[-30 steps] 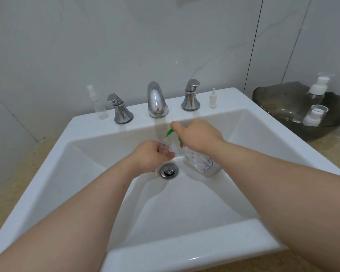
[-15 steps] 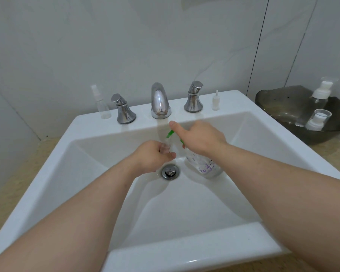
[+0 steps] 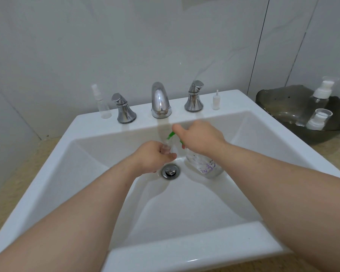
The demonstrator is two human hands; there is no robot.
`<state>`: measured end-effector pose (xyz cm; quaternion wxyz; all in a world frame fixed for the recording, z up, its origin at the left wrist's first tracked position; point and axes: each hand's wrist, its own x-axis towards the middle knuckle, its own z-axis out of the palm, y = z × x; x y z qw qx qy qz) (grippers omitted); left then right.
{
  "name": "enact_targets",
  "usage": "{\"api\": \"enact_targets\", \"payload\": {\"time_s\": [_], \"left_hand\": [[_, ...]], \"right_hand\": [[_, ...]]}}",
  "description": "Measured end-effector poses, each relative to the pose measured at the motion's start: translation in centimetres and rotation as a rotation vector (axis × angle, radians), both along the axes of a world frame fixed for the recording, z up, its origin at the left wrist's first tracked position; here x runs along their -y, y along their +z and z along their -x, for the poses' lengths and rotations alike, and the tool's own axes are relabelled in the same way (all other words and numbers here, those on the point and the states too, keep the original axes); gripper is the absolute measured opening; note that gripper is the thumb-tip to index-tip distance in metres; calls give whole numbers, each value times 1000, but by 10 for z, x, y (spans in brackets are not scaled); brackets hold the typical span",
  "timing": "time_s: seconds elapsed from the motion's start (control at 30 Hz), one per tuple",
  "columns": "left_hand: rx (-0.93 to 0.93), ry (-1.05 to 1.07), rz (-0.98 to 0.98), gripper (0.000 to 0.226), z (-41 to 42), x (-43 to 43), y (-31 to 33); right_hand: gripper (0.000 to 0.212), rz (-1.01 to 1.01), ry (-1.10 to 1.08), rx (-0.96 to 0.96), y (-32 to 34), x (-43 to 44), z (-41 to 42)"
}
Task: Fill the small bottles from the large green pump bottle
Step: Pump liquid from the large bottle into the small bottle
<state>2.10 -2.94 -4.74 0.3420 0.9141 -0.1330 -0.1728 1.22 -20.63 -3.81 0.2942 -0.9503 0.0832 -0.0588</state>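
Note:
A clear pump bottle [image 3: 204, 165] with a green pump head [image 3: 170, 135] stands inside the white sink [image 3: 185, 209], right of the drain. My right hand [image 3: 200, 138] wraps its neck, with the index finger lying straight on top of the pump. My left hand [image 3: 154, 156] grips a small clear bottle [image 3: 166, 148] with its mouth just under the green nozzle. Most of the small bottle is hidden in my fist.
A chrome spout [image 3: 160, 101] and two handles [image 3: 124, 108] [image 3: 193, 97] line the back ledge, with a clear spray bottle [image 3: 102, 104] at left and a tiny white pump insert [image 3: 216, 101] at right. A dark bowl [image 3: 283, 107] on the right counter holds two white-capped bottles [image 3: 320, 95] [image 3: 318, 119].
My right index finger has lifted a little on the green pump head. The view has tilted slightly upward. Both hands stay in place over the drain.

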Motion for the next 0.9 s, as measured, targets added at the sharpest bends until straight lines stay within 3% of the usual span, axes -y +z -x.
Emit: {"api": "enact_targets", "payload": {"time_s": [0.37,0.6,0.9], "left_hand": [[-39,3,-2,32,-1,1,-2],[-32,12,29,31,-2,0,-1],[-27,-1,27,29,-1,1,0]], "right_hand": [[61,19,18,-8,2,1,2],[88,40,13,-10,-1,2,2],[78,12,-6,-6,-1,1,0]]}}
